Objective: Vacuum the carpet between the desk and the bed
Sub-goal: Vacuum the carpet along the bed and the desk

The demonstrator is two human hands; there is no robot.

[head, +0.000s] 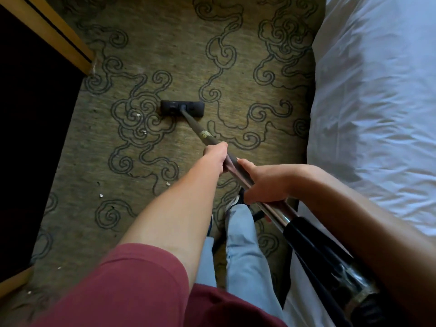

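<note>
The olive carpet [188, 55] with dark swirl patterns fills the floor between the desk [35, 102] on the left and the bed [377, 102] on the right. A black vacuum head [182, 108] lies flat on the carpet at mid-frame. Its wand [200, 133] runs back toward me, dark near the head and shiny metal lower down. My left hand [215, 156] grips the wand further forward. My right hand [262, 182] grips it just behind, near the black hose cuff [304, 234].
Small white crumbs [101, 195] lie scattered on the carpet left of the wand and near the desk's edge. My legs in light blue trousers [243, 244] stand on the carpet beside the bed. The white bedding hangs down close to the hose.
</note>
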